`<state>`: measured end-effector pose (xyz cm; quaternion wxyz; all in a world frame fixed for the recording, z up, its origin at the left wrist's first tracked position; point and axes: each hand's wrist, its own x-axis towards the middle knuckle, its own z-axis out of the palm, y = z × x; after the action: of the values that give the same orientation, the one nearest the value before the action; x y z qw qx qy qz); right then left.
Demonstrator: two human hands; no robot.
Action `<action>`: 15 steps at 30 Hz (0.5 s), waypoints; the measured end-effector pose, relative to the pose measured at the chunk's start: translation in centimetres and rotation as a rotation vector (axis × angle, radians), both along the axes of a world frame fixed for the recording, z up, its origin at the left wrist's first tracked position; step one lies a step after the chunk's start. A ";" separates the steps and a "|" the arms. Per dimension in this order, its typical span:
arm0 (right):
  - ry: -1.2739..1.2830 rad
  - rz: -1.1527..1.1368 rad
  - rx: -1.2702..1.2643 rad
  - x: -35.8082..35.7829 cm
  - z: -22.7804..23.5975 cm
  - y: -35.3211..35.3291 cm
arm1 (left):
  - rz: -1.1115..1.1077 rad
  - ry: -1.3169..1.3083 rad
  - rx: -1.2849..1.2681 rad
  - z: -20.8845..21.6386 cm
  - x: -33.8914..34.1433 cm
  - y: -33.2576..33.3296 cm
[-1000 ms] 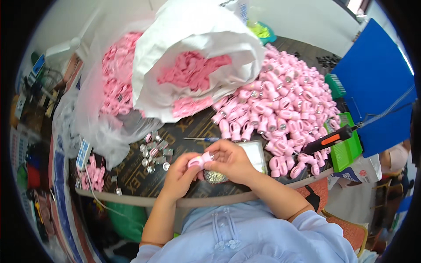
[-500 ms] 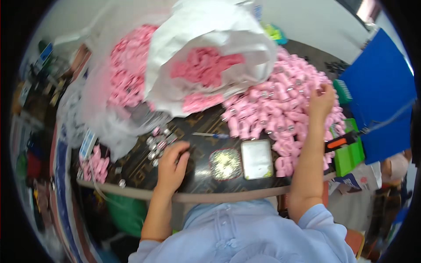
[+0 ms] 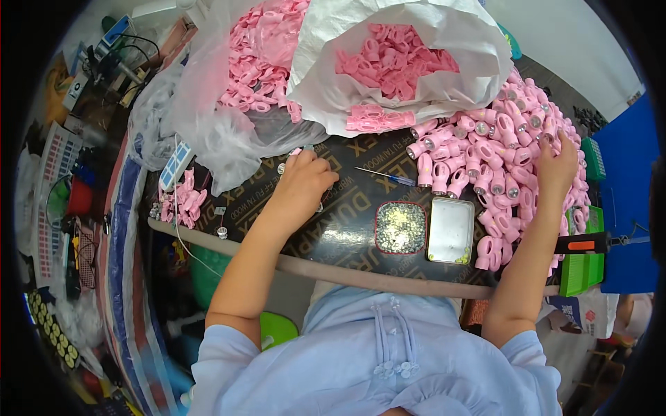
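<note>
A large heap of small pink torches (image 3: 504,149) with silver-rimmed lens ends covers the right side of the dark table. My right hand (image 3: 559,166) reaches into its right part, thumb and fingers bent about a pink torch there. Left of centre, my left hand (image 3: 303,186) is lowered palm down over the place of the small silver parts, fingers curled in; a few bits peek out at its edges, and what lies under the fingers is hidden. Between the hands sit a red-rimmed tray of tiny pieces (image 3: 400,227) and a metal tin (image 3: 451,230) with a few yellowish bits.
A screwdriver (image 3: 386,176) lies behind the trays. At the back are a white sack (image 3: 479,48) and a clear bag (image 3: 201,90), both with pink parts. More pink pieces (image 3: 183,200) lie at the left edge. Green baskets (image 3: 581,267) and a blue panel (image 3: 628,180) stand at right.
The view has shifted, so the table sits further right. My left hand has moved forward over the silver parts, its fingers curling. The right hand stays at the pink heap.
</note>
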<state>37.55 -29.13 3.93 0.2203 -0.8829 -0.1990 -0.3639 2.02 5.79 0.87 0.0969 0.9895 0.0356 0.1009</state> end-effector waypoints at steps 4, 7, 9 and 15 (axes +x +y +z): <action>-0.063 0.214 0.051 -6.1 1.8 1.9 | -0.051 -0.040 -0.021 0.3 1.1 -0.3; 0.372 0.629 0.348 -13.6 1.1 5.6 | 0.050 -0.095 -1.149 -1.2 1.0 -1.4; 0.888 1.028 0.567 -17.3 0.0 7.7 | -0.158 -0.235 -1.695 -1.5 1.9 -3.7; 1.189 1.124 0.528 -21.2 -0.6 11.1 | -0.201 -0.185 -2.074 -2.2 2.5 -7.9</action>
<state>16.33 -18.01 3.30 0.6336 -0.6171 -0.3673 0.2878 4.54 -2.09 -1.35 0.9086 0.4082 0.0149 0.0876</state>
